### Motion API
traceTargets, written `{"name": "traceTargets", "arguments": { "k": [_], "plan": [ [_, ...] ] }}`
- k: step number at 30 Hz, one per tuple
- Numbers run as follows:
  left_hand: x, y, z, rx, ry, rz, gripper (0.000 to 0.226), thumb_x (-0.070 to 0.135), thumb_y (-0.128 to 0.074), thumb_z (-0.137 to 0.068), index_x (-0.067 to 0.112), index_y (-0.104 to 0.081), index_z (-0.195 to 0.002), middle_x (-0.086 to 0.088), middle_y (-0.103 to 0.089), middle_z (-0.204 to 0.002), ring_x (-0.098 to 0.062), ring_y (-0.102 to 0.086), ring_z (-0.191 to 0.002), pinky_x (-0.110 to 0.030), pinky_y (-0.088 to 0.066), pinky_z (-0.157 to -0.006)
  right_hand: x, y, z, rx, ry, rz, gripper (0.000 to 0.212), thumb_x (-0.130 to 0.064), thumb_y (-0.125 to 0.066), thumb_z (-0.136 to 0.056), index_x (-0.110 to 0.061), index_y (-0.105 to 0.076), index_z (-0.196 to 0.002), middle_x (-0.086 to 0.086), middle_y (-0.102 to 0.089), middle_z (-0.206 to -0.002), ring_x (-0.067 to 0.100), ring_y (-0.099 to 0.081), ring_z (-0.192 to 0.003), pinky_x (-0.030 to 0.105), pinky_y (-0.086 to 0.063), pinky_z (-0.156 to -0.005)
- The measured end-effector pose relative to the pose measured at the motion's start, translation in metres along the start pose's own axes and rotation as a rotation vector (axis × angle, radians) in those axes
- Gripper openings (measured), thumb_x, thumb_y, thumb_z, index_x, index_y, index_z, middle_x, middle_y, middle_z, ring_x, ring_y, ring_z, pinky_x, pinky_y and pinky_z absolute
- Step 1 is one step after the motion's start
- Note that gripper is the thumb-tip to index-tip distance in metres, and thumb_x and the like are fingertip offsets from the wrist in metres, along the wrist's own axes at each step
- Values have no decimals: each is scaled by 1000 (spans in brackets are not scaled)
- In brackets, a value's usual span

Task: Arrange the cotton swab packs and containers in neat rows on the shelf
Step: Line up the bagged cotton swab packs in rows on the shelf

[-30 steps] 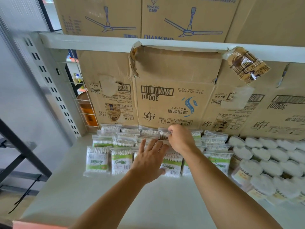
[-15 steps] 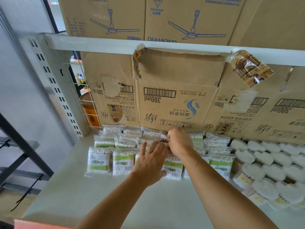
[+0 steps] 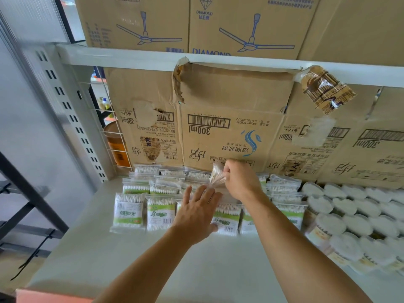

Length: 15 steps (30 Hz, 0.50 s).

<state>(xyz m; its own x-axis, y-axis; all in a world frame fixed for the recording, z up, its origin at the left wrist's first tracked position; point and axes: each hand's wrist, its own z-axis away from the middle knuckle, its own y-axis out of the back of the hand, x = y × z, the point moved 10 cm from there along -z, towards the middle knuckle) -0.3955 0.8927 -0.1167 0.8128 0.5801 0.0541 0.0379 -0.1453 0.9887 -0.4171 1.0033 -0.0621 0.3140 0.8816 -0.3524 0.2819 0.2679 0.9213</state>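
Clear bags of cotton swabs with green labels (image 3: 161,212) lie in rows at the back of the white shelf (image 3: 122,261). My right hand (image 3: 241,182) pinches one clear swab pack (image 3: 216,176) and holds it lifted and tilted above the back rows; the pack is blurred. My left hand (image 3: 196,212) rests flat with fingers spread on the packs of the front row, covering one. Round swab containers with white tops (image 3: 356,224) stand packed together on the right of the shelf.
Cardboard boxes printed 300ml (image 3: 229,136) form the back wall behind the packs. The shelf above (image 3: 135,59) carries ceiling-fan boxes (image 3: 244,25). A perforated grey upright (image 3: 72,119) and a wire side panel (image 3: 109,132) bound the left. Bare shelf surface lies in front.
My right hand has raised a swab pack off the back row and tipped it up. My left hand stays pressed on the front packs.
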Motion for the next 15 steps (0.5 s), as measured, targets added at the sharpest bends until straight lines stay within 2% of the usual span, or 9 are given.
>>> {"name": "traceTargets", "arguments": {
  "k": [5, 8, 12, 15],
  "plan": [
    [-1, -1, 0, -17, 15, -1, 81, 50, -62, -83, 22, -19, -146, 3, -20, -151, -20, -7, -143, -48, 5, -115, -8, 32, 9, 132, 85, -9, 22, -2, -51, -91, -17, -43, -78, -1, -51, -76, 19, -52, -63, 32, -40, -51],
    [-2, -2, 0, -24, 21, 4, 82, 50, -61, -83, 22, -18, -146, 3, -19, -152, -20, -6, -144, -47, 6, -115, 1, 53, 15, 241, 66, -76, 20, -12, -53, -95, -17, -43, -79, -5, -49, -72, 10, -44, -56, 26, -28, -44],
    [-2, -2, 0, -18, 17, 4, 81, 51, -62, -82, 22, -20, -146, 3, -21, -151, -19, -8, -143, -47, 5, -115, 14, 61, 22, 220, -18, -162, 15, -25, -63, -89, -19, -49, -89, -9, -56, -80, 13, -55, -66, 21, -35, -48],
    [-1, -1, 0, -8, 14, 5, 81, 51, -62, -82, 23, -20, -145, 4, -22, -150, -19, -10, -143, -47, 3, -116, 21, 55, 25, 181, -57, -143, 20, -30, -64, -86, -22, -46, -90, -7, -60, -79, 16, -60, -65, 23, -40, -49]
  ]
}}
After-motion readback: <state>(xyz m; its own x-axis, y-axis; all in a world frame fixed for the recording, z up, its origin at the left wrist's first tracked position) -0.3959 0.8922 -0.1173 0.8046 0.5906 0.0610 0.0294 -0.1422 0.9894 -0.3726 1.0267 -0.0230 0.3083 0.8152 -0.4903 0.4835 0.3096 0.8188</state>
